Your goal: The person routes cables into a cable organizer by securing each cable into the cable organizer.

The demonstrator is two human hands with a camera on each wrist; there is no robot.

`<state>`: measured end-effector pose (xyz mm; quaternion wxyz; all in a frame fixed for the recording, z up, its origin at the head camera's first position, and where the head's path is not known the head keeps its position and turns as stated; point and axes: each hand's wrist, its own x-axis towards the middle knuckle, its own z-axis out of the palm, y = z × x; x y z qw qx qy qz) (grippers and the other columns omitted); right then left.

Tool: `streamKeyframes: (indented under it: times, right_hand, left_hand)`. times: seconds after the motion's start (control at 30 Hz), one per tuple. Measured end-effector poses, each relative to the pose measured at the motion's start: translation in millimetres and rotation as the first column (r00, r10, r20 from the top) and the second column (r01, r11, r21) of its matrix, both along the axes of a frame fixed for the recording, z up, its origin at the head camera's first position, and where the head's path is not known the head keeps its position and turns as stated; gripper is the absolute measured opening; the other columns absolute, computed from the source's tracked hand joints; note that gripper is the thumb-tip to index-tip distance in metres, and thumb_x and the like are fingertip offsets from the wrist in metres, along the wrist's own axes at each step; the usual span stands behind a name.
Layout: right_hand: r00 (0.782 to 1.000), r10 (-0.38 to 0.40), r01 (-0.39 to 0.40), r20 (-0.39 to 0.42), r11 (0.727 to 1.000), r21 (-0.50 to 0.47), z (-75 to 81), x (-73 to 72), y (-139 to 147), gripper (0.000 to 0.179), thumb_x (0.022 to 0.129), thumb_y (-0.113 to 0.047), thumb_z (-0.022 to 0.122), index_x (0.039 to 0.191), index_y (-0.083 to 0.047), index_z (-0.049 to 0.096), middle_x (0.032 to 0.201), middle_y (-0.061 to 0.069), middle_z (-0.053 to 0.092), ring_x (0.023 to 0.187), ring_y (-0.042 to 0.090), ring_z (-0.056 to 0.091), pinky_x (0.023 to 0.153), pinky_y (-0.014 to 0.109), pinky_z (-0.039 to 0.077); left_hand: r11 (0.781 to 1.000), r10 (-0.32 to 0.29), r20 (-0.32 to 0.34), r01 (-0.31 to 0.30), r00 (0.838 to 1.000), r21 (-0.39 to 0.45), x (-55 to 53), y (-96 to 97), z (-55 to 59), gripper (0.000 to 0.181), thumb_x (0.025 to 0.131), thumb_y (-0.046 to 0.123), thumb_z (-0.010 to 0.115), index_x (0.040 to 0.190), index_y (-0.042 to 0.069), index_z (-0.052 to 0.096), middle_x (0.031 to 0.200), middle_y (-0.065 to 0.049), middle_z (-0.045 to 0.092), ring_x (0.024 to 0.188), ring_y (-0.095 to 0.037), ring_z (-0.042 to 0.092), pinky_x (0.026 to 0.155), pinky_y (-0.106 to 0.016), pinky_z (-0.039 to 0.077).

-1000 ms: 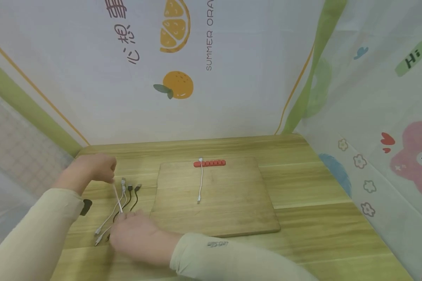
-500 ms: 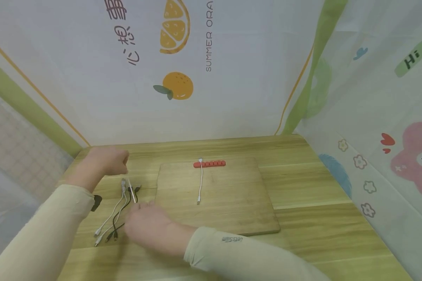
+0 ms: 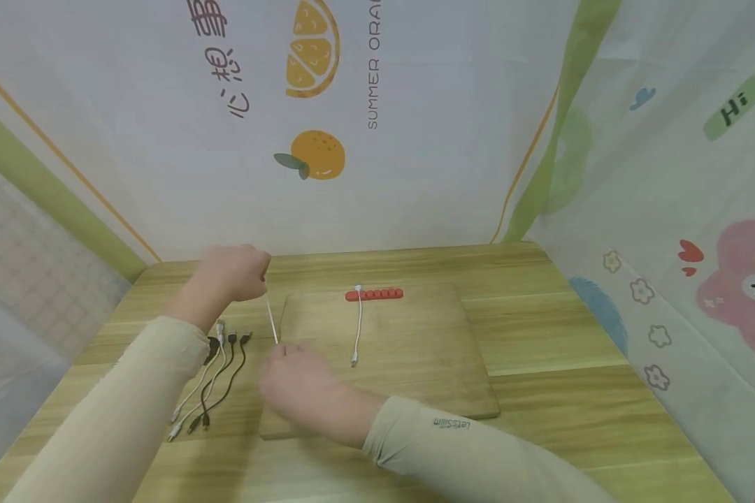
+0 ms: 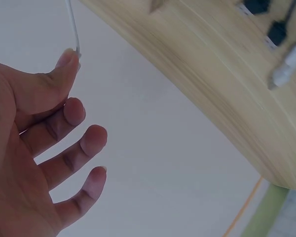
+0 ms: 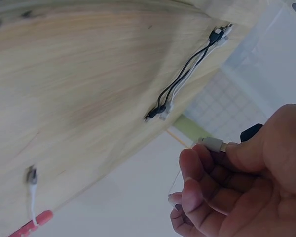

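A short white charging cable (image 3: pixel 272 320) is stretched between my two hands over the left edge of the wooden board (image 3: pixel 428 377). My left hand (image 3: pixel 234 272) pinches its upper end between thumb and index finger, the other fingers loosely bent. Lower and nearer, my right hand (image 3: pixel 302 383) pinches the other end; in the right wrist view a pale plug (image 5: pixel 212 143) shows at its fingertips. On the board lies a red cable organizer (image 3: pixel 384 294) with several slots. Another white cable (image 3: pixel 359 325) sits across its left part and hangs down over the board.
Left of the board, white cables (image 3: pixel 191 412) and black cables (image 3: pixel 235 370) lie bunched on the wood-grain table (image 3: pixel 541 335), partly behind my left forearm. Printed curtains (image 3: pixel 428 175) enclose the back and sides of the table.
Both hands have moved right and away from me with the stretched white cable, from above the bunch of cables to the board's left edge. The organizer and its cable have stayed put.
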<state>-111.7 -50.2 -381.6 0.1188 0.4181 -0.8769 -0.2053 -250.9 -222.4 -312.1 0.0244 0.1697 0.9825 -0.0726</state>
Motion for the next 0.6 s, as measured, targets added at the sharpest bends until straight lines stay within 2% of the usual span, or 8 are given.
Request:
streamKeyframes:
  times: [0.2, 0.3, 0.47, 0.6]
  right_hand:
    - [1.0, -0.028, 0.028, 0.002, 1.0, -0.004, 2.0, -1.9, 13.4, 0.013, 0.105, -0.024, 0.06, 0.108, -0.021, 0.072, 0.101, -0.005, 0.068, 0.088, 0.008, 0.065, 0.08, 0.022, 0.056]
    - [0.999, -0.045, 0.045, 0.003, 0.999, 0.006, 2.9, -3.1, 19.2, 0.011, 0.104, -0.023, 0.061, 0.107, -0.019, 0.071, 0.097, -0.005, 0.066, 0.085, 0.007, 0.063, 0.076, 0.022, 0.054]
    - [0.997, -0.069, 0.069, -0.031, 0.998, -0.004, 5.1, -6.1, 27.4, 0.013, 0.107, -0.024, 0.059, 0.102, -0.019, 0.07, 0.09, -0.007, 0.061, 0.078, 0.006, 0.057, 0.071, 0.021, 0.05]
    - [0.993, -0.075, 0.072, -0.088, 0.996, -0.045, 5.9, -9.1, 34.4, 0.014, 0.106, -0.023, 0.058, 0.1, -0.02, 0.07, 0.086, -0.007, 0.06, 0.075, 0.005, 0.056, 0.066, 0.02, 0.048]
  left_hand:
    - [0.999, -0.025, -0.043, 0.024, 0.999, -0.031, -4.6, 22.6, 1.5, 0.016, 0.087, 0.006, 0.053, 0.075, 0.016, 0.05, 0.068, 0.0, 0.047, 0.063, -0.02, 0.041, 0.058, -0.04, 0.036]
    - [0.998, -0.047, -0.069, 0.044, 0.996, -0.043, -8.1, 30.8, 1.8, 0.018, 0.086, 0.005, 0.052, 0.073, 0.016, 0.047, 0.066, 0.001, 0.043, 0.062, -0.018, 0.036, 0.057, -0.038, 0.034]
    - [0.996, -0.085, -0.122, 0.081, 0.989, -0.039, -13.9, 43.3, 4.7, 0.021, 0.083, 0.002, 0.05, 0.07, 0.016, 0.041, 0.063, 0.003, 0.033, 0.061, -0.016, 0.028, 0.056, -0.035, 0.028]
    - [0.995, -0.098, -0.163, 0.092, 0.982, -0.044, -16.8, 54.7, 10.5, 0.022, 0.084, 0.003, 0.051, 0.07, 0.016, 0.041, 0.063, 0.004, 0.031, 0.062, -0.016, 0.027, 0.056, -0.036, 0.029]
